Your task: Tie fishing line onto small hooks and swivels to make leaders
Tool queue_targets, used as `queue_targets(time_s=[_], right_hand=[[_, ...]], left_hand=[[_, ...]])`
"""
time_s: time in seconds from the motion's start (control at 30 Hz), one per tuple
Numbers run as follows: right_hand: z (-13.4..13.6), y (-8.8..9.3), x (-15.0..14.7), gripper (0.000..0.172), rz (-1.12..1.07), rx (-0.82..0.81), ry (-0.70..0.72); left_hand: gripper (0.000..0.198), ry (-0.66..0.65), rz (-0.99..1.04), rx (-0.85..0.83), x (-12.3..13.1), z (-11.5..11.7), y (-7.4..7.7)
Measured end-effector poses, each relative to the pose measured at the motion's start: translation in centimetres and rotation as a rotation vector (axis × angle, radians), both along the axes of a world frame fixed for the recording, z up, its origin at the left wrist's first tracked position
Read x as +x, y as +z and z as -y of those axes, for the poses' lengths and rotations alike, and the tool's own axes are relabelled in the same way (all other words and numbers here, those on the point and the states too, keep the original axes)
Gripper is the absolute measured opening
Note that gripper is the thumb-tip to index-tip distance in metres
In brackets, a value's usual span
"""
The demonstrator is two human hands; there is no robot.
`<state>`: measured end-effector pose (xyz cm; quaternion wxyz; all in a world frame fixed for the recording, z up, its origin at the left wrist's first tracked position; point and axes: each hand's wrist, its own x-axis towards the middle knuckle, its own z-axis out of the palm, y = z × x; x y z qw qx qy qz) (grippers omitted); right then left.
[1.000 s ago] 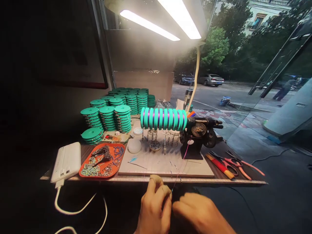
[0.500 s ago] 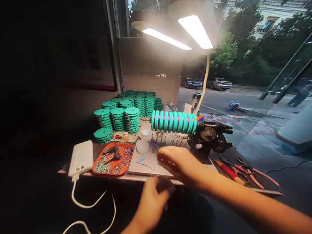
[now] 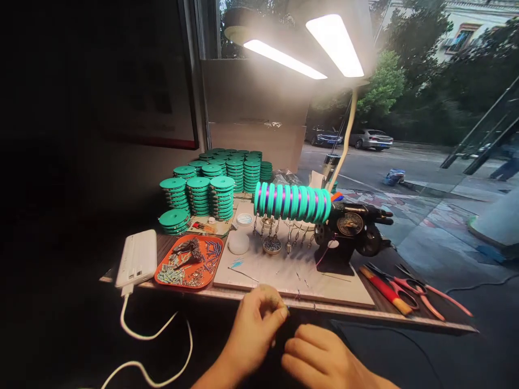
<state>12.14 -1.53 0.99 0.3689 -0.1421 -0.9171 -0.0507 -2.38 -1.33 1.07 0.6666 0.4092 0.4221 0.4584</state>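
Just off the front edge of the table, my left hand (image 3: 259,324) pinches something too small to make out, with a tiny bluish speck at its fingertips. To its right and slightly lower, my right hand (image 3: 318,354) has its fingers curled together; what they hold, if anything, is hidden. Beyond both hands lies a pale board (image 3: 340,289) with small metal pieces near its front edge. Above the board, a row of turquoise spools (image 3: 292,202) with purple line sits on a black winding machine (image 3: 351,224). Small metal swivels (image 3: 289,237) hang below the spools.
An orange tray (image 3: 206,278) of small parts and a white power bank (image 3: 138,256) with a cable stand left. Stacked turquoise spools (image 3: 221,200) rise behind. Scissors (image 3: 405,292) and a red-handled brush (image 3: 385,292) lie right. A bright lamp (image 3: 336,46) hangs overhead.
My right hand has come down from over the board to beside my left hand, uncovering a small bowl and the metal pieces. My left hand keeps its pinch. The view has shifted slightly.
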Motion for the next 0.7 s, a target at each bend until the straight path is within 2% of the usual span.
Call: queue_targets(time_s=[0.1,0.13,0.2,0.23,0.3,0.33,0.4,0.5,0.57,0.63,0.7], right_hand=[[-1.1,2.9,-0.8,0.036,-0.096,-0.390,0.127],[-2.0,4.2,-1.1,0.030,-0.113,-0.544,0.116],[-3.8,6.6,-1.7,0.020,-0.130,-0.782,0.023],[-4.5,7.5,-1.8,0.017,-0.147,-0.835,-0.023],[-5.1,8.3,-1.5,0.015,-0.181,-0.792,-0.107],[-4.8,8.0,-1.2,0.015,-0.183,-0.721,-0.159],[-3.5,6.2,-0.2,0.017,-0.124,-0.581,-0.283],[-0.7,1.7,1.0,0.011,-0.004,-0.561,-0.430],[0.6,-1.1,1.2,0.015,0.010,-0.552,-0.433],[1.0,-3.1,1.0,0.025,0.018,-0.374,-0.430],[0.9,-4.3,0.8,0.029,0.041,-0.170,-0.443]], left_hand=[[0.014,0.161,-0.484,0.530,-0.3,0.3,-0.8],[0.016,0.187,-0.599,0.635,-0.3,0.4,-1.2],[0.018,0.202,-0.667,0.667,-0.3,0.4,-1.5],[0.019,0.201,-0.652,0.640,-0.3,0.3,-1.6],[0.021,0.189,-0.578,0.564,-0.2,0.0,-1.4],[0.021,0.185,-0.533,0.528,-0.2,-0.1,-1.3],[0.020,0.156,-0.438,0.440,-0.2,-0.3,-1.2],[0.020,0.070,-0.253,0.266,-0.1,-0.3,-1.3],[0.026,0.032,-0.153,0.182,0.1,-0.3,-1.5],[0.032,0.011,-0.108,0.146,0.3,-0.3,-1.8],[0.034,-0.014,-0.111,0.127,0.5,-0.4,-2.0]])
